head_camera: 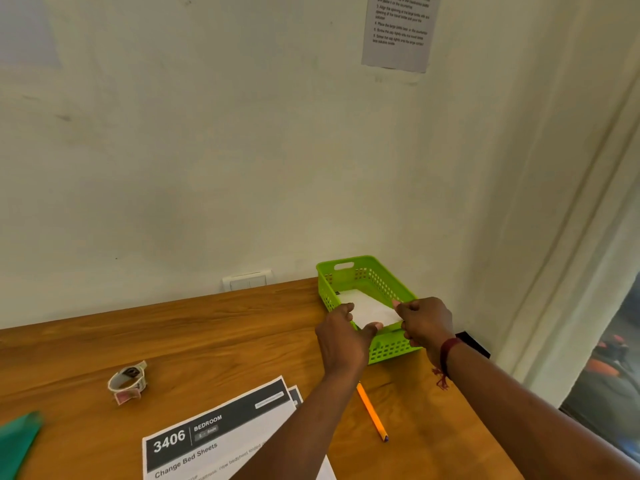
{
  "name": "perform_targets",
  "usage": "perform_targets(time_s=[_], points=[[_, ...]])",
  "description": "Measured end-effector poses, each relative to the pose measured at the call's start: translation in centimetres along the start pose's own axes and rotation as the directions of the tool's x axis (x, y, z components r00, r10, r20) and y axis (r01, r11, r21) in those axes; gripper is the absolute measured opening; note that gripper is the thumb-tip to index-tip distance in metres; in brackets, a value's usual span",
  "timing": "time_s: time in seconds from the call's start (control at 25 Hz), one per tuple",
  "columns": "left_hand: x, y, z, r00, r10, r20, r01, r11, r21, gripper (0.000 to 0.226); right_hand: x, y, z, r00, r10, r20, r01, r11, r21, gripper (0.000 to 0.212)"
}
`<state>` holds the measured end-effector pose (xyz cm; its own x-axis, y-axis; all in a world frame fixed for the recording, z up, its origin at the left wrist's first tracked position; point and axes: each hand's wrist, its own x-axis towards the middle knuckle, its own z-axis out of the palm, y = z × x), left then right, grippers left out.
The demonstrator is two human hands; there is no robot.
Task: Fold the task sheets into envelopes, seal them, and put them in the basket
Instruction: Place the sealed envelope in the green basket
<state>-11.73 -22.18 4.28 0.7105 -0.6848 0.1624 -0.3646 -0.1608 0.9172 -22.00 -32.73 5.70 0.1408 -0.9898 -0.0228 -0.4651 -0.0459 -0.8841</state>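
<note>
1. The left hand [343, 337] has its fingers curled on the left edge of a white folded envelope [367, 308], with the thumb at the near edge
2. The right hand [426, 323] pinches the right edge of the same envelope between thumb and fingers
3. The envelope sits between the two hands, inside the walls of the green basket [367, 271]; I cannot tell if it touches the bottom
4. The basket is right under and just past both hands, next to the wall
5. A red thread [446, 355] is tied around the right wrist
6. The task sheets [214, 438] lie flat on the wooden table [207, 334], back toward the person and partly under the left arm
7. An orange pencil [372, 412] lies between the two arms, nearer the person than the hands
8. A roll of tape [126, 381] stands well to the left of the left hand
9. A small black thing [474, 342] sits just past the right wrist, by the wall
</note>
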Motion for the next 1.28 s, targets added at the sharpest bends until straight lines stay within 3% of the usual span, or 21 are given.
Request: perform_targets(time_s=[0.2,0.32,0.48,0.72,1.04,1.28], points=[[-0.5,-0.2,-0.4,0.996,0.064,0.063,-0.065,0.998,0.025,0.065,-1.1,0.4,-0.3,0.981,-0.161,-0.105,0.13,0.958,-0.255,0.026],[-0.7,-0.6,-0.5,0.99,0.111,0.085,-0.115,0.993,0.039,0.06,-2.1,0.8,-0.4,0.943,-0.305,-0.132,0.216,0.864,-0.454,0.027],[-1.5,-1.1,-1.8,0.963,0.254,0.091,-0.266,0.951,0.159,0.049,-4.3,0.8,0.1,0.874,-0.486,0.019,0.428,0.749,-0.506,0.03],[-4.6,-2.7,-6.0,0.903,0.392,0.177,-0.43,0.805,0.409,0.054,-9.7,1.3,1.1,0.649,-0.704,0.288,0.722,0.45,-0.526,0.043],[-11.9,-6.7,-12.8,0.893,0.406,0.193,-0.438,0.693,0.573,0.055,-18.5,2.5,4.2,0.625,-0.629,0.462,0.753,0.331,-0.568,0.062],[-16.8,-11.5,-20.3,0.972,0.198,0.125,-0.226,0.655,0.721,0.056,-22.8,3.6,6.2,0.561,-0.542,0.626,0.827,0.34,-0.448,0.067]])
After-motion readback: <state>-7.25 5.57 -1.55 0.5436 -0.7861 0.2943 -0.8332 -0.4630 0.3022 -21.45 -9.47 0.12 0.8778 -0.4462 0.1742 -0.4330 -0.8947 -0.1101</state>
